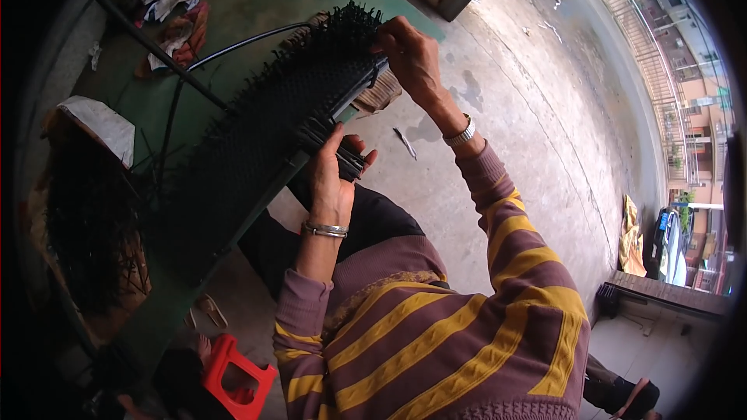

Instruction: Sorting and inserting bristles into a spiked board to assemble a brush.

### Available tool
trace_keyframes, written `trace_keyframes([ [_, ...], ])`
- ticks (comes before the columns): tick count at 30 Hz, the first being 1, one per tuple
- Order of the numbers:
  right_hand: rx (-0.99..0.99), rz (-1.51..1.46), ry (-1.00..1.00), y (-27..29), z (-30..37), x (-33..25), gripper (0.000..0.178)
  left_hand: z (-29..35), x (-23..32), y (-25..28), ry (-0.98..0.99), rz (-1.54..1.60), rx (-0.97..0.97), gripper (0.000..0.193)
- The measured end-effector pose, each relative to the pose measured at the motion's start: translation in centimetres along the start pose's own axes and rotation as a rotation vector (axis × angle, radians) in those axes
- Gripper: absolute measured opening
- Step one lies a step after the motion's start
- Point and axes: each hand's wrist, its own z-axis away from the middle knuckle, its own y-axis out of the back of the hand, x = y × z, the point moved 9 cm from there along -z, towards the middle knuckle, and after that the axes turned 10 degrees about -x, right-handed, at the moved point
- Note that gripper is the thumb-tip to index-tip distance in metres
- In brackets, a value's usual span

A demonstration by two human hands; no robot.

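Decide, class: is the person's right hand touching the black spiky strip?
Touching. The head view shows the right hand pinching the far end of the black spiky strip.

I'm seeing an open-air home workshop: bare concrete floor (537, 109), a green worktable (233, 54) with scraps at its far edge, a red plastic stool (233, 377), apartment buildings (692, 101) beyond.

Soft daylight is coming in from the right, brightening the concrete floor (537, 109) without hard shadows. The left side is sinking into dimness. Fisheye distortion is bending edges near the black rim; the centre is staying fairly sharp.
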Motion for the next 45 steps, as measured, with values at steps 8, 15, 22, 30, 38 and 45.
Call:
trace_keyframes([
  [8, 0.078, -0.062, 0.049, -0.7, 0.6, -0.1, 0.003, 0.4, 0.6, -0.6, -0.015, -0.074, -0.015, 0.016],
  [15, -0.002, 0.003, 0.0, -1.3, 0.7, 0.7, 0.003, 0.7, 0.7, -1.0, -0.011, -0.136, -0.04, 0.018],
  [22, 0.009, 0.35, 0.098, -1.6, -0.6, -0.9, 0.004, 0.9, 1.4, -1.3, -0.065, -0.167, -0.099, 0.02],
  [30, 0.025, 0.596, 0.166, -2.2, 0.6, -1.1, 0.015, 1.5, 1.1, -2.2, -0.057, -0.15, -0.053, 0.022],
  [38, 0.066, 0.777, 0.044, -1.9, 1.2, -1.5, 0.02, 2.0, 1.3, -2.4, -0.077, -0.247, -0.058, 0.021],
  [45, -0.436, -0.137, -0.05, -4.6, 5.2, -3.1, 0.017, 2.1, 1.0, -1.6, -0.072, -0.263, -0.015, 0.029],
])
